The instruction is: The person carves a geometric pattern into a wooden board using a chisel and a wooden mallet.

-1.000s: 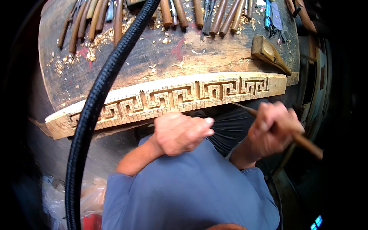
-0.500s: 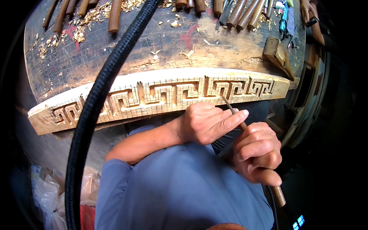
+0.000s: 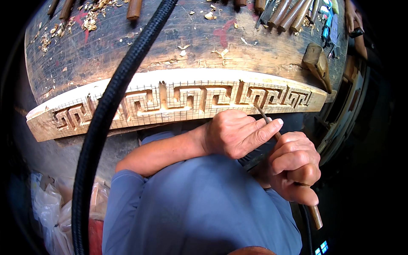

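Note:
A long wooden board lies along the near edge of the bench, its face pencilled with a grid and carved with a square-cornered key pattern of grooves. My right hand is closed round the wooden handle of a carving chisel, whose butt sticks out below the fist. Close to the board's lower edge, my left hand holds the chisel's thin shank between its fingers. The blade's tip meets a carved groove in the right part of the pattern. Part of the shank is hidden behind the left fingers.
A wooden mallet lies on the bench beyond the board's right end. Wooden-handled tools and shavings lie farther back. A black braided cable crosses the view. Another person's hand shows at far right; plastic bags sit lower left.
The view has shifted slightly, so bench and board appear farther right and a little higher. Both hands keep their hold, and the chisel tip stays at about the same groove.

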Demonstrator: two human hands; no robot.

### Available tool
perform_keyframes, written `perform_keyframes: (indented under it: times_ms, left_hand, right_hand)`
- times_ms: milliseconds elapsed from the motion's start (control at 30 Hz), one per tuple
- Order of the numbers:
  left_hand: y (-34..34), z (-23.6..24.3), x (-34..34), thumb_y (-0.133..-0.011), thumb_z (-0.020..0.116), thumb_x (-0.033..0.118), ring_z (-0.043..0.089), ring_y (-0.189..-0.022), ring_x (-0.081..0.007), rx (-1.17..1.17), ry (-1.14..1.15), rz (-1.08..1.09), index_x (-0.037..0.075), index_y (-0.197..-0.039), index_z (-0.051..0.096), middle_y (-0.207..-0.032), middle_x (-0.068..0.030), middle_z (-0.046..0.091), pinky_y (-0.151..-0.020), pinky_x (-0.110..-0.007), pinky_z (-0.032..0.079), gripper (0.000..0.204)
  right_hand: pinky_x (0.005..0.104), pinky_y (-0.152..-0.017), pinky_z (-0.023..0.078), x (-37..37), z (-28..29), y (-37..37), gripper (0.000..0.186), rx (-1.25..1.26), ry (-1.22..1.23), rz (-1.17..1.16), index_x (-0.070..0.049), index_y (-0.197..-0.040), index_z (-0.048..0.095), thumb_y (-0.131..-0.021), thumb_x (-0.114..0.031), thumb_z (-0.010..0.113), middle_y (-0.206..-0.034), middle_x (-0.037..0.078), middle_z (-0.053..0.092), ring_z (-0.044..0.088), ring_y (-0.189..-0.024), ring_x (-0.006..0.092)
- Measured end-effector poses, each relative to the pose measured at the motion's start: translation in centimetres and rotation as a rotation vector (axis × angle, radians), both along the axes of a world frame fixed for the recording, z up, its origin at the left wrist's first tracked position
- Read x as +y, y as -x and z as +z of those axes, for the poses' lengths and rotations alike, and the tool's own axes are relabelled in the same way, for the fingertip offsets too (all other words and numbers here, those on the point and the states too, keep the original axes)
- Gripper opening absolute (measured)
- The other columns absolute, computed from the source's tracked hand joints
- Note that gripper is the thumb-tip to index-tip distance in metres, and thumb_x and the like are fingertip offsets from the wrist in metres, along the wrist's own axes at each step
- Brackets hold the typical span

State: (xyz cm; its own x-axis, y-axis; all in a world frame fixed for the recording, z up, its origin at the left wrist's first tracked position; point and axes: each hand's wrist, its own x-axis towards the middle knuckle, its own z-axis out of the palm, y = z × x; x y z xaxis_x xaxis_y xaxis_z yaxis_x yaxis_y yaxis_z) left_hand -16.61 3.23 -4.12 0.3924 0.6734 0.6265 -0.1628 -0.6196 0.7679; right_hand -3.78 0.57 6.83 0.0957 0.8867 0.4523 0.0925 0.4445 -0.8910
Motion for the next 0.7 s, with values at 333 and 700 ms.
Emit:
perform_keyframes:
  times_ms: [333, 700]
  left_hand:
    - [0.3, -0.3, -0.2, -0.086, 0.077, 0.002, 0.072, -0.063, -0.0152, 0.008, 0.032, -0.024, -0.012, -0.133, 0.075, -0.085, -0.0093, 0.078, -0.05, -0.03, 0.05, 0.049]
    - [-0.6, -0.1, -0.5, -0.09, 0.074, 0.006, 0.067, -0.061, -0.0149, 0.03, 0.038, 0.068, -0.011, -0.127, 0.076, -0.079, -0.0066, 0.072, -0.051, -0.033, 0.047, 0.04]
  right_hand:
    - [0.029, -0.039, 0.026, 0.9, 0.1, 0.6, 0.067, -0.054, 0.041, -0.009, -0.009, -0.067, 0.04, -0.124, -0.043, 0.048, -0.061, 0.008, 0.061, 0.04, -0.041, 0.0113]
    - [0.0299, -0.038, 0.027, 0.7, -0.9, -0.2, 0.065, 0.052, 0.034, -0.008, -0.009, -0.066, 0.04, -0.124, -0.037, 0.05, -0.058, 0.007, 0.057, 0.037, -0.039, 0.011]
